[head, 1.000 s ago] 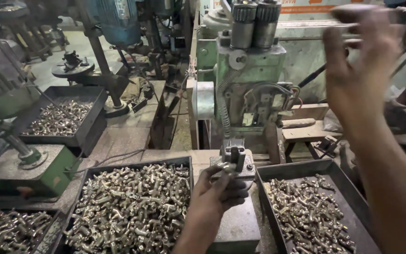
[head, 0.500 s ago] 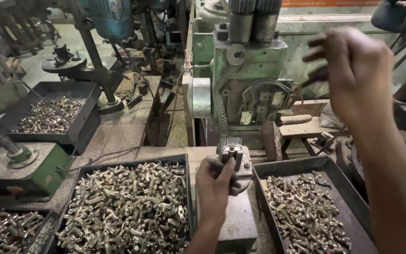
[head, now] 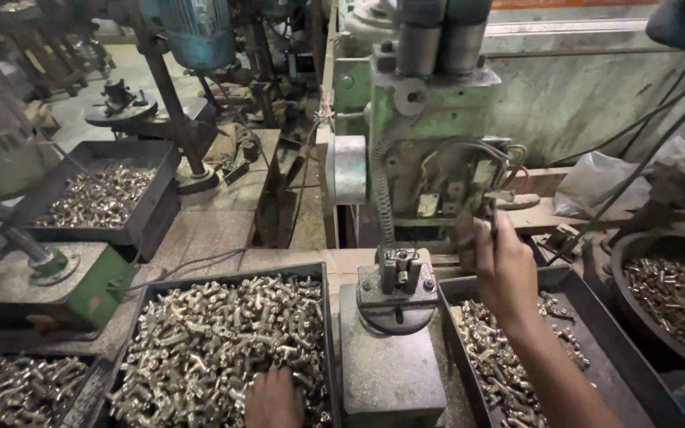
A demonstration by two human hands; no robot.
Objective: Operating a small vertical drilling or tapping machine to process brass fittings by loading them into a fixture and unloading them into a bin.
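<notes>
My left hand (head: 273, 399) reaches down into a dark tray (head: 235, 277) heaped with several shiny metal fittings (head: 216, 341), fingers buried among them. My right hand (head: 503, 268) is raised beside the green machine (head: 430, 127), its fingers closed around a dark lever or switch (head: 469, 226) on the machine's front. Between the hands, the fixture (head: 399, 279) on the grey machine table (head: 390, 372) stands with its slot; whether a part sits in it I cannot tell.
A second tray (head: 596, 333) of metal fittings lies under my right arm. A round pan (head: 675, 293) of parts is at the far right. More trays of fittings (head: 101, 198) and another drill stand (head: 180, 103) sit at the left, a green base (head: 49, 281) in front.
My left hand left the fixture and dropped into the left tray of fittings. My right hand came down from high at the right onto the machine's lever.
</notes>
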